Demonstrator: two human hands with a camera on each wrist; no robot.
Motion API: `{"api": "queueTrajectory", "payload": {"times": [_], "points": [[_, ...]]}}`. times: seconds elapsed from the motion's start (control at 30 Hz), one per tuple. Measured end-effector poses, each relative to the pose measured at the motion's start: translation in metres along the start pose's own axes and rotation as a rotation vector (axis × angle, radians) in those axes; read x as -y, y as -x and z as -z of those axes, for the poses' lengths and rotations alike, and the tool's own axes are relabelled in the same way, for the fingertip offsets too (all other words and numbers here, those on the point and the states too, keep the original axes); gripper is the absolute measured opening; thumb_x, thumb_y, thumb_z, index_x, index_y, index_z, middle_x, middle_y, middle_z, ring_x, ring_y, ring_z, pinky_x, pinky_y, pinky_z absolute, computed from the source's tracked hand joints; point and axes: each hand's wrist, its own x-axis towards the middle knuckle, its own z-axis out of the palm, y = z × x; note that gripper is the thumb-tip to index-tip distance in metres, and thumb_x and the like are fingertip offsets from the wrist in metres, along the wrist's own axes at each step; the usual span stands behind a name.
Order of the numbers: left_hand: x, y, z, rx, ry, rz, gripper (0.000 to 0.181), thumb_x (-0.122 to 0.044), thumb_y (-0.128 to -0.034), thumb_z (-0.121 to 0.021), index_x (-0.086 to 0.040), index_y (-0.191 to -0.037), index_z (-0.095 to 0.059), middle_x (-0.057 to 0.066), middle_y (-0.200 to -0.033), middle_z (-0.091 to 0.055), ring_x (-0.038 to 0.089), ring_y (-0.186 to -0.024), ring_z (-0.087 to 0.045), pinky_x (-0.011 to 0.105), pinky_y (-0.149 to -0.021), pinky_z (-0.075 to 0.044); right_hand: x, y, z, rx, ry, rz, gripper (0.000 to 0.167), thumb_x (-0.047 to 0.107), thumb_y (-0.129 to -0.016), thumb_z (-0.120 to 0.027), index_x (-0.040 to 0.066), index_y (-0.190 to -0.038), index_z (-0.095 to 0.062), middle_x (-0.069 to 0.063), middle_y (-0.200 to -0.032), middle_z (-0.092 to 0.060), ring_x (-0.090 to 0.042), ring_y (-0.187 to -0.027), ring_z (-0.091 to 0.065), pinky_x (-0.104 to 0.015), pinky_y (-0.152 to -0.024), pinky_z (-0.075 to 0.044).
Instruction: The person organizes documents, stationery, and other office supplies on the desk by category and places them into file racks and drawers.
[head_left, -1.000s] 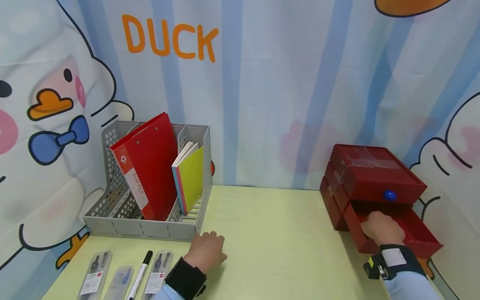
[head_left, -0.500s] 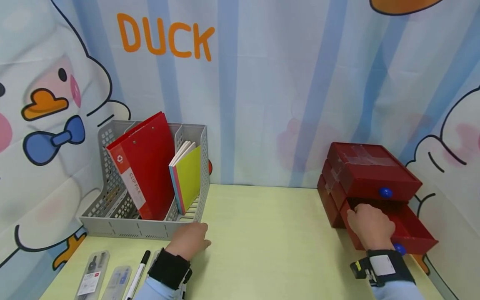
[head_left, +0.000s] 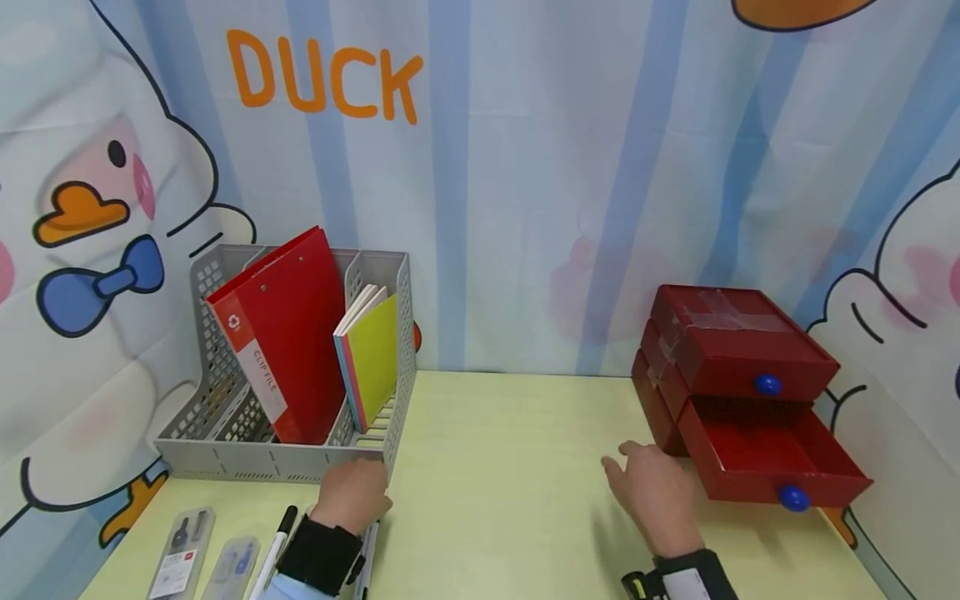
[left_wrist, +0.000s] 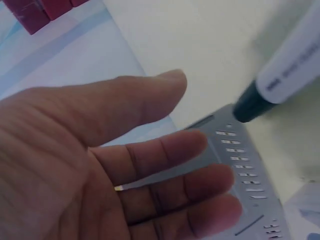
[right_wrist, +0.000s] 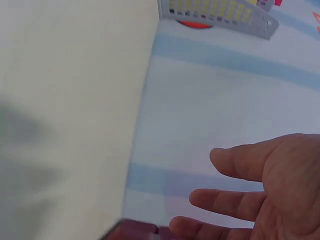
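In the head view my left hand [head_left: 352, 496] hovers by the front wall of a grey file organizer [head_left: 240, 461]. Its fingers are relaxed and hold nothing in the left wrist view, where a white marker [left_wrist: 290, 67] with a dark cap lies close by. My right hand [head_left: 656, 500] is over the table, left of a red drawer box [head_left: 750, 342], fingers loosely spread and nothing in them. One lower drawer [head_left: 825, 467] with a blue knob [head_left: 793, 498] stands pulled out; nothing is visible inside it.
The organizer holds a red clip file [head_left: 292, 342] and several thin notebooks [head_left: 375, 358]. Two clear plastic cases [head_left: 180, 554] lie at the front left; another item is partly hidden under my left wrist. A duck-print curtain [head_left: 517, 183] hangs behind the table.
My right hand has come out of the open drawer and moved left over the table. The left hand has shifted left along the organizer's front. The drawer stays pulled out.
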Motion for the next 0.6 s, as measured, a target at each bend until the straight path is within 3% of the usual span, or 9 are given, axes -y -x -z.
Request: {"api": "queueTrajectory", "payload": {"times": [0.13,0.27,0.4,0.6], "points": [[0.003,0.000,-0.006,-0.010,-0.013,0.022,0.016,-0.016,-0.0803,-0.082,-0.004,-0.085,-0.072,0.003,-0.071,-0.063,0.019,-0.063,-0.053,0.037,-0.064,-0.051,0.013,0.014,-0.023,0.042,-0.040,0.002,0.036,0.031,-0.091,-0.068,0.001,-0.112,-0.070,-0.018,-0.100,-0.069,-0.038,-0.090,-0.066,-0.057,-0.072,-0.051],[0.006,0.002,-0.013,-0.018,-0.031,0.037,0.013,-0.015,-0.0799,-0.081,-0.006,-0.078,-0.071,0.002,-0.066,-0.061,0.019,-0.061,-0.054,0.038,-0.061,-0.051,0.019,0.025,-0.037,0.057,-0.084,0.016,0.034,0.031,-0.090,-0.070,0.003,-0.109,-0.072,-0.014,-0.099,-0.069,-0.034,-0.087,-0.067,-0.055,-0.068,-0.051],[0.008,0.002,-0.019,-0.007,-0.041,0.048,0.016,-0.016,-0.0792,-0.080,-0.007,-0.071,-0.069,0.002,-0.063,-0.059,0.019,-0.058,-0.053,0.038,-0.059,-0.049,0.020,0.030,-0.041,0.044,-0.094,0.023,0.034,0.032,-0.089,-0.070,0.004,-0.108,-0.072,-0.014,-0.099,-0.069,-0.035,-0.087,-0.066,-0.055,-0.069,-0.050],[0.005,-0.003,-0.025,0.055,-0.060,0.059,0.015,-0.014,-0.0814,-0.078,-0.004,-0.077,-0.068,0.004,-0.066,-0.058,0.020,-0.061,-0.052,0.038,-0.062,-0.050,0.020,0.031,-0.044,0.037,-0.099,0.024,0.034,0.032,-0.089,-0.070,0.004,-0.108,-0.072,-0.014,-0.098,-0.069,-0.035,-0.086,-0.066,-0.054,-0.068,-0.050]]}}
